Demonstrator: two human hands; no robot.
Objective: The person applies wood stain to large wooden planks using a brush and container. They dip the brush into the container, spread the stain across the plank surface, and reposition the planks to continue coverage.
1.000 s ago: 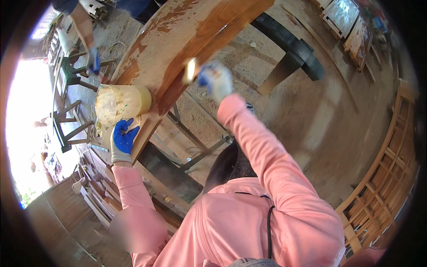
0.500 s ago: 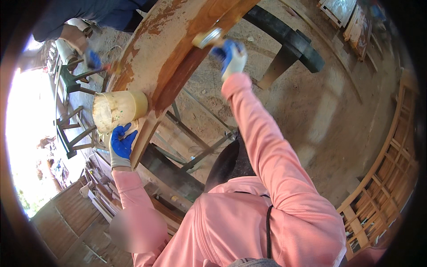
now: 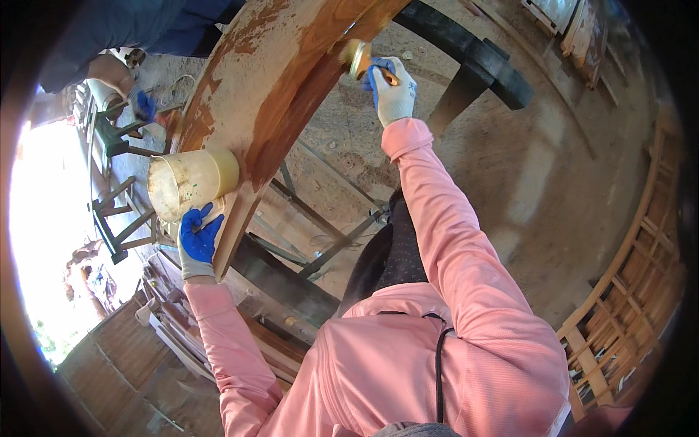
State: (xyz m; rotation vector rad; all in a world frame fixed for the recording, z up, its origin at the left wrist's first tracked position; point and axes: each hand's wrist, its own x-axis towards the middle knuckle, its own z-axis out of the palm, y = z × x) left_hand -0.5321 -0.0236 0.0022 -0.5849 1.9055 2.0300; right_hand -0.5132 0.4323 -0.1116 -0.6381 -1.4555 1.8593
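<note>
In my right hand (image 3: 393, 91), gloved in white and blue, is a paintbrush (image 3: 358, 60) with a wooden handle. Its bristles touch the side edge of a long curved wooden piece (image 3: 291, 102), wet and reddish brown along that edge and pale and patchy on its broad face. A cream plastic bucket (image 3: 211, 173), stained inside, rests tilted against the wood's near end. My left hand (image 3: 198, 244), in a matching glove, grips the bucket at its lower rim; the fingertips are partly hidden.
At the upper left a co-worker's blue-gloved hand (image 3: 144, 106) is close to the wood's far side. Dark supports (image 3: 473, 62) stand under and beyond the piece. Green stands (image 3: 113, 138) are at the left, a wooden lattice frame (image 3: 619, 291) at the right, and stacked boards (image 3: 178, 320) lower left.
My right hand has moved slightly right and down, and the brush has turned more upright against the wood's edge. My left hand and the bucket have barely moved. The co-worker's hand has shifted slightly left.
</note>
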